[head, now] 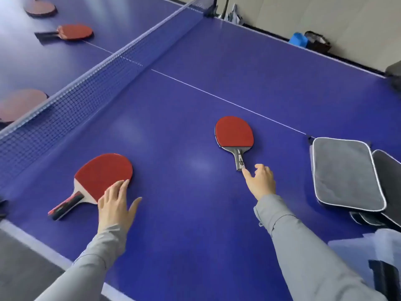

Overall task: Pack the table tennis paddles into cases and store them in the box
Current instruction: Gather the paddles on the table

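By the net (86, 88), your left grip (116, 206) lies flat on one paddle (102, 172); your right grip (260, 181), fingers apart, touches another's handle (239, 160), likely light and rigid: hold there.

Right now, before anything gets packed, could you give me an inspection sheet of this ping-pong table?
Surface: blue table with net.
Job's things: near paddle and middle paddle this side; three far paddles beyond the net; grey cases stacked at right; box not identified.
Clutter: pale item at lower right, unclear.
Hands: left hand flat on near paddle's blade; right hand fingertip touching middle paddle's handle end.
Cables: nothing seen.
Surroundings: blue item and dark bag by the wall.
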